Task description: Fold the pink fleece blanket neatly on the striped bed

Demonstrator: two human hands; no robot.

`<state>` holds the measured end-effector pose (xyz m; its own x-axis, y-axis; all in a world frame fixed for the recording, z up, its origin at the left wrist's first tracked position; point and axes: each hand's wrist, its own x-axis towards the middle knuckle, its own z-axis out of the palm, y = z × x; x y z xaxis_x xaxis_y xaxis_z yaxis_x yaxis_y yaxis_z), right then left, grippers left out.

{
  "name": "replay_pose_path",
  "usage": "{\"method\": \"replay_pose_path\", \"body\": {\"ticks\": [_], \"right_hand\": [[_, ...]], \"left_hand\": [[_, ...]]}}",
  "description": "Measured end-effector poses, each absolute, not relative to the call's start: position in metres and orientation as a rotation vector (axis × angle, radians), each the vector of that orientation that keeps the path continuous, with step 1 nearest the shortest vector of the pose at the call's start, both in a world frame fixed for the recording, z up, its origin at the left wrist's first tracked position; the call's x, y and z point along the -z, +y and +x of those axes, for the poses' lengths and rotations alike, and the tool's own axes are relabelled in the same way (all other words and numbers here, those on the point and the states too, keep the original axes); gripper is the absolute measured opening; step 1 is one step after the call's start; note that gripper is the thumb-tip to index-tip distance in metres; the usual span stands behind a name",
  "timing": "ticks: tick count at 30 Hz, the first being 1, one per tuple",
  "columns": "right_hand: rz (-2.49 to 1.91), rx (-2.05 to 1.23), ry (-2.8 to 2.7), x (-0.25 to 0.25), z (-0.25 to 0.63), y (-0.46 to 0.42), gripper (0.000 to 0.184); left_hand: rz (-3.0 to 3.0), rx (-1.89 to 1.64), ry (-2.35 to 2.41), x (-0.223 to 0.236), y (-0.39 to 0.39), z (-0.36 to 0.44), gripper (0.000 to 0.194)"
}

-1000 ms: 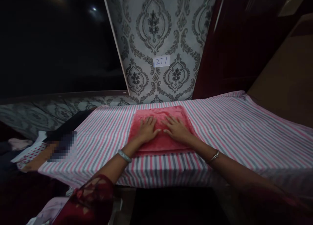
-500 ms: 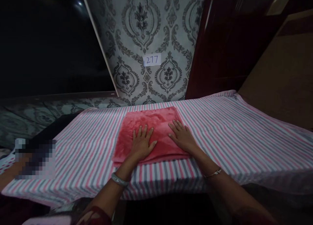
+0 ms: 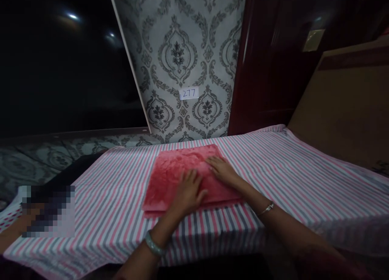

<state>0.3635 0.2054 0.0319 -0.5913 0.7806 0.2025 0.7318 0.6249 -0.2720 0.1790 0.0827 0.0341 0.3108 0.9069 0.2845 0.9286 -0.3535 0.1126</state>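
A folded pink fluffy towel lies on a table covered with a pink, grey and white striped cloth. My left hand rests flat on the towel's near middle, fingers stretched out, a pale green bangle at the wrist. My right hand lies flat on the towel's right part, fingers extended, with a thin silver bracelet on that wrist. Neither hand holds anything.
A grey damask-patterned wall with a small label reading 277 stands behind the table. A dark red door or cabinet is at right, and a brown board beyond it. Another person's arm shows at far left.
The view has tilted downward. My left hand has slid toward the towel's near edge and to the right; my right hand stays flat on the towel's right side.
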Motion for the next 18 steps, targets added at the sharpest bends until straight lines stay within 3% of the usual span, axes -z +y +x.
{"method": "replay_pose_path", "body": {"ticks": [6, 18], "right_hand": [[-0.889, -0.193, -2.784, -0.035, 0.345, 0.232, 0.051], [-1.385, -0.408, -2.539, 0.007, 0.36, 0.332, 0.065]], "left_hand": [[-2.641, 0.464, -1.485, 0.003, 0.067, 0.215, 0.074], [-2.65, 0.454, -1.491, 0.016, 0.064, 0.209, 0.074]]}}
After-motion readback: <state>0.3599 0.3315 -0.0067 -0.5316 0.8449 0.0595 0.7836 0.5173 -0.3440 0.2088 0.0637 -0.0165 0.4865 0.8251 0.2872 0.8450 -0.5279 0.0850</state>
